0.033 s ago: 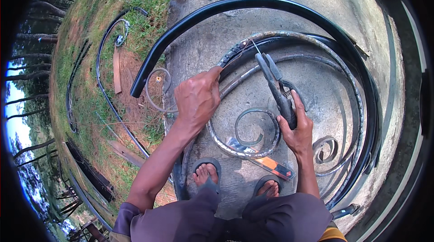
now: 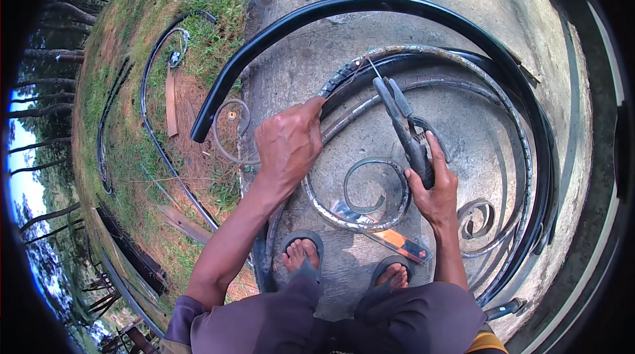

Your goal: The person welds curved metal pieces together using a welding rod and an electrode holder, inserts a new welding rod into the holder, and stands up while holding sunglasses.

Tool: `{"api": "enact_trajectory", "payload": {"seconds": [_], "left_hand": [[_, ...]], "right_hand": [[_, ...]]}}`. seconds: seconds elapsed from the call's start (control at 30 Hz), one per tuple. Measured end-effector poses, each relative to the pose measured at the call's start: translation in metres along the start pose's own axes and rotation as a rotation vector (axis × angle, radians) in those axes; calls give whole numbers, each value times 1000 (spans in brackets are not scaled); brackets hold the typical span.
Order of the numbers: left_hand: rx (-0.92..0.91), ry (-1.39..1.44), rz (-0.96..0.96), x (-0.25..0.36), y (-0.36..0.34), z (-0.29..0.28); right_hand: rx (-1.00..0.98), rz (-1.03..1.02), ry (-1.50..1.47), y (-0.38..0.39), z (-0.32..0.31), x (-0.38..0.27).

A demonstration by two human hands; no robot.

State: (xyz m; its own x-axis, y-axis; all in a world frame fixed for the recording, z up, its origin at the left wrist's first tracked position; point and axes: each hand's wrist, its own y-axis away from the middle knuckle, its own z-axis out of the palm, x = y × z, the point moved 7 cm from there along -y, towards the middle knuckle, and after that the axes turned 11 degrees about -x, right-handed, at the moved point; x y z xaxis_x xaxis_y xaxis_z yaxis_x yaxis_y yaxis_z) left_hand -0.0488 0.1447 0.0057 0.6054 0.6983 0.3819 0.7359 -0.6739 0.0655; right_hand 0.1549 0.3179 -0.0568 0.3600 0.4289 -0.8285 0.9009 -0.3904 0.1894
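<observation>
My right hand (image 2: 436, 198) grips a black welding electrode holder (image 2: 410, 136), which has a thin electrode (image 2: 374, 68) clamped in its jaw. The electrode's tip is close to the upper left of a spiral metal bar (image 2: 527, 156) with worn, patchy paint; whether they touch I cannot tell. My left hand (image 2: 289, 139) is closed around a curved metal bar at the spiral's left side, and its fingers are mostly hidden behind the back of the hand. Just inside the curve, a smaller scroll (image 2: 347, 185) curls at the spiral's inner end.
A thick black curved tube (image 2: 370, 3) arches around the spiral on the concrete slab (image 2: 284, 43). An orange and clear packet (image 2: 403, 246) lies by my sandalled feet. Another metal scroll (image 2: 477, 218) is at right. On the grass at left lie bent tubes (image 2: 143, 89) and a wooden strip (image 2: 172, 106).
</observation>
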Motion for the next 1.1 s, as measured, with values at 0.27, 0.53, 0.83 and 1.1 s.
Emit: {"api": "enact_trajectory", "payload": {"seconds": [0.27,0.53,0.83,1.1], "left_hand": [[38,-4,60,-1,0,2],[69,-7,82,-2,1,3],[14,1,29,-3,0,3],[53,35,-12,-13,50,-26]], "right_hand": [[-9,-3,4,-2,2,3],[-12,-4,-21,-2,3,3],[-4,-19,-1,-3,3,3],[72,14,-14,35,-21,-1]]}}
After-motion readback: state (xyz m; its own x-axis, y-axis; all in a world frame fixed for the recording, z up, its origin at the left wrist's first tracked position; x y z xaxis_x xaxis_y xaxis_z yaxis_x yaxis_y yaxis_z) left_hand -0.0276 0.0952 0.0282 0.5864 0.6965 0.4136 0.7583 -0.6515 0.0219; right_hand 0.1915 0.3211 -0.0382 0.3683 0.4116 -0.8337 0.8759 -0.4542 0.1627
